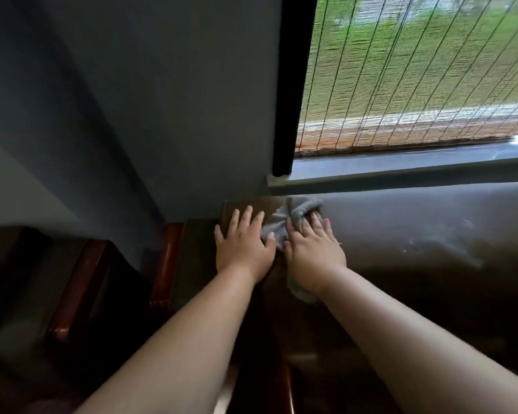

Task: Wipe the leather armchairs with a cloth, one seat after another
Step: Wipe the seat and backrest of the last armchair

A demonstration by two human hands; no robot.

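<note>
cloth [293,218] under right hand [313,252], seemingly flat

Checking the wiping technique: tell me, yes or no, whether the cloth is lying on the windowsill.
No: the grey cloth lies on the brown leather chair back, pressed under the flat right hand, below the windowsill.

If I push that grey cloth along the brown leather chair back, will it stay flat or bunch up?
The crumpled grey cloth probably bunches: it already lies in soft folds under the right hand, so it looks floppy. It likely slides easily, as the brown leather chair back looks smooth and shiny. Flat fingers, like the left hand shows, should spread it.
</note>
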